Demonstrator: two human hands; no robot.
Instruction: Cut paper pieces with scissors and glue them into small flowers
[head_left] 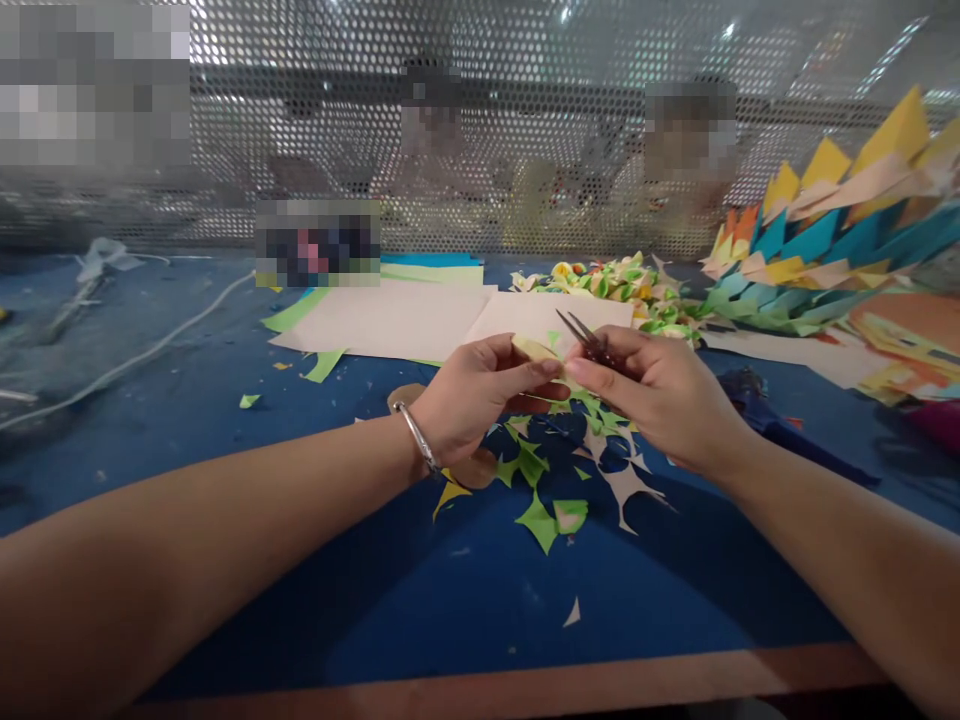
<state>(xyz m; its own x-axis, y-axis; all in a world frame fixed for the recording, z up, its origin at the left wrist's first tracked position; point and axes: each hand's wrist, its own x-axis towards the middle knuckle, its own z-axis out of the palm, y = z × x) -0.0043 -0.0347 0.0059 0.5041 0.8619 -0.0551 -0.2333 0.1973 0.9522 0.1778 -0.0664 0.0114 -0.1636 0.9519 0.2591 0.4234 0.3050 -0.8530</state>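
My left hand (pixel 491 390), with a silver bangle at its wrist, pinches a small pale yellow paper piece (pixel 531 349) between thumb and fingers. My right hand (pixel 656 395) is closed round small dark scissors (pixel 583 332), whose two pointed tips stick out to the upper left, slightly apart. Its thumb and fingertips meet the left hand's fingertips at the paper's right end. The scissors' handles are hidden in the palm. Below both hands, green paper offcuts (pixel 538 522) and a pale pink offcut (pixel 624 488) lie scattered on the blue table (pixel 360 590).
Pale pink sheets (pixel 397 315) lie behind the hands, over green ones. A heap of small folded paper pieces (pixel 615 285) sits at the back. A layered paper construction (pixel 832 230) stands at right. A white cord (pixel 161 345) crosses the left side. A perforated metal screen (pixel 510 130) rises behind.
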